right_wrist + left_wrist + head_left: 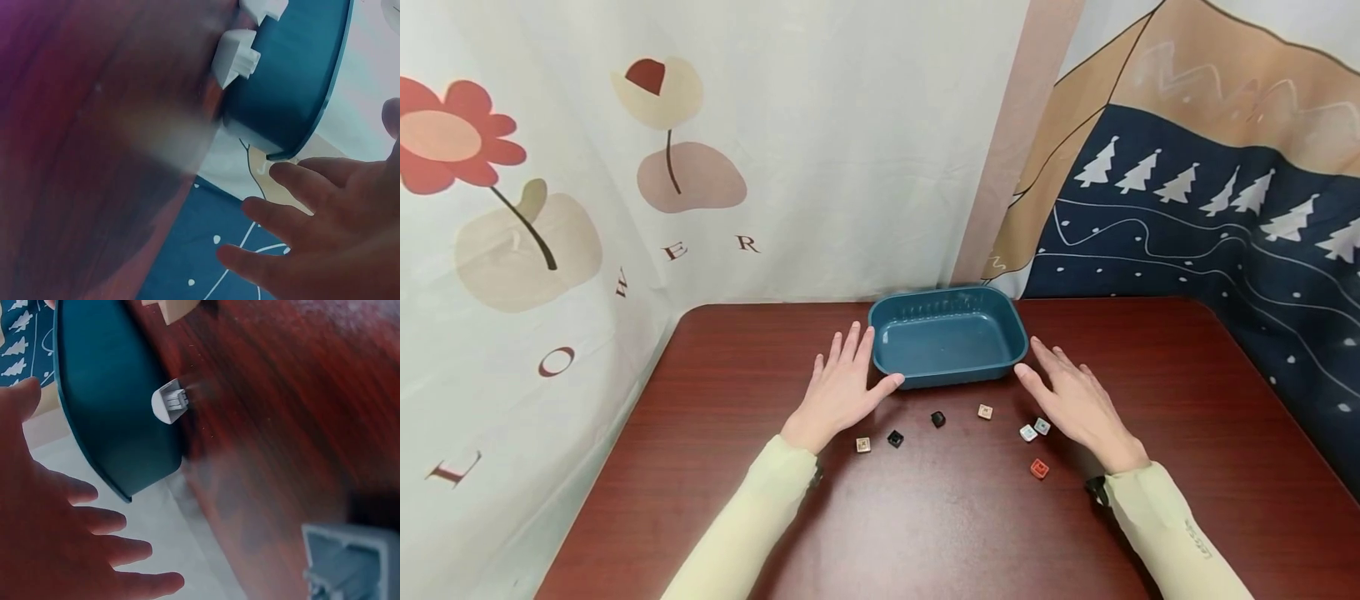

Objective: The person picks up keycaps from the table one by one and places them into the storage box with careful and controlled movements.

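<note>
A blue plastic basin [947, 379] stands at the back of the table. My left hand [838, 392] hovers at its left side, fingers spread and holding nothing. On the right side my right hand [1078, 407] has its fingers extended, its thumb and forefinger close to the basin's corner. Between the hands lie small keycaps: a beige one [863, 445], a black one [896, 438], another black one [938, 419], a second beige one [985, 412], two pale ones [1028, 433] side by side near the right hand, and a red one [1039, 468].
The dark red wooden table [940, 533] ends just behind the basin. A printed curtain [850, 150] hangs along the back and both sides. Both forearms wear pale sleeves [752, 508], with a dark band at each wrist.
</note>
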`<state>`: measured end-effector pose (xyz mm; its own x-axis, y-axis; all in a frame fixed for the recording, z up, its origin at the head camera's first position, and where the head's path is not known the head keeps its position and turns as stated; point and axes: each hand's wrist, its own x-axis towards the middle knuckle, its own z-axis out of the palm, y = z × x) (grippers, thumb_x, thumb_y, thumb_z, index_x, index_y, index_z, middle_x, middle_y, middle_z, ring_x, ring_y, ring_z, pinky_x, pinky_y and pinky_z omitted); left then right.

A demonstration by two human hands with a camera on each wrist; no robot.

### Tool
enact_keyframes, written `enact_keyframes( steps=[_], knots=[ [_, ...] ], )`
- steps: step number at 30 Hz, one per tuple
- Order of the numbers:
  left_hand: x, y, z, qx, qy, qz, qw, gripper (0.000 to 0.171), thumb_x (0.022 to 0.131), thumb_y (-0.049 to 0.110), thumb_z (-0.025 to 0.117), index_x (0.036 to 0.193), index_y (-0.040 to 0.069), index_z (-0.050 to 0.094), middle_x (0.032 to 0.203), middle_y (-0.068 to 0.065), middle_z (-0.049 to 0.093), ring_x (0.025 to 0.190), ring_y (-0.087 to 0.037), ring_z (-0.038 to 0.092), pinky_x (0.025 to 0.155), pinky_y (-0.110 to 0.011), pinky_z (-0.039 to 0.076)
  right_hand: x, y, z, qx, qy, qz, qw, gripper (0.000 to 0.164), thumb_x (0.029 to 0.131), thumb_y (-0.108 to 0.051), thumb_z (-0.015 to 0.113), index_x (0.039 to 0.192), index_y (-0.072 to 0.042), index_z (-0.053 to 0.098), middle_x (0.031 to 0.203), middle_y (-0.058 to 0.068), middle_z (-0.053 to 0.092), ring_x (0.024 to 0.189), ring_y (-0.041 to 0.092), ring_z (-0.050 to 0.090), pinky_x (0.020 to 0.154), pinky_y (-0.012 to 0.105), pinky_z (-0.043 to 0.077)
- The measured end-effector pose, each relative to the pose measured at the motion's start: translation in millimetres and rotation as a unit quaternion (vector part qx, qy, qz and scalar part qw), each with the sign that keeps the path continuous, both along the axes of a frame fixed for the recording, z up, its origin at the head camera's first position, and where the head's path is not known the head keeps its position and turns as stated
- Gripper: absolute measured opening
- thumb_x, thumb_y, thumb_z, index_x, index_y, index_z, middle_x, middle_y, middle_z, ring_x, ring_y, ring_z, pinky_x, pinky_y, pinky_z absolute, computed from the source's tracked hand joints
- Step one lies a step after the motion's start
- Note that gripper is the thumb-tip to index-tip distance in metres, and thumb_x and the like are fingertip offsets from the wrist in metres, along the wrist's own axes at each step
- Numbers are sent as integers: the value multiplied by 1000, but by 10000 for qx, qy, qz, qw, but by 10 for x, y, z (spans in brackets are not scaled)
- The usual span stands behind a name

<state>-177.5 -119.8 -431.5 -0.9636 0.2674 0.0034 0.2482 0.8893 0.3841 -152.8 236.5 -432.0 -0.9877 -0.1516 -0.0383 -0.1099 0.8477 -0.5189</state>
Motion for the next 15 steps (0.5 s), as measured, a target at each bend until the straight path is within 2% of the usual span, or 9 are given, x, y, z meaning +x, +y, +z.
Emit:
enact_keyframes(
  steps=[4, 15],
  knots=[
    [-32, 35, -30, 28, -125, 68, 9999, 97, 98, 73, 46, 168, 13, 14, 174, -11, 7, 158, -42, 8, 120, -69, 15, 1, -23, -33, -52, 87, 93, 9999, 84, 105, -65, 37, 164, -6, 27, 164, 21, 33, 152, 48, 23, 117, 72, 15],
    [-87, 42, -41, -92, -91, 108, 9999, 103, 97, 76, 43, 166, 5, 14, 173, -14, 7, 157, -45, 10, 118, -70, 18, 53, -66, -19, 37, 309, 288, 9991, 80, 106, -63, 39, 161, -5, 35, 162, 19, 38, 152, 47, 26, 117, 71, 17]
  ],
)
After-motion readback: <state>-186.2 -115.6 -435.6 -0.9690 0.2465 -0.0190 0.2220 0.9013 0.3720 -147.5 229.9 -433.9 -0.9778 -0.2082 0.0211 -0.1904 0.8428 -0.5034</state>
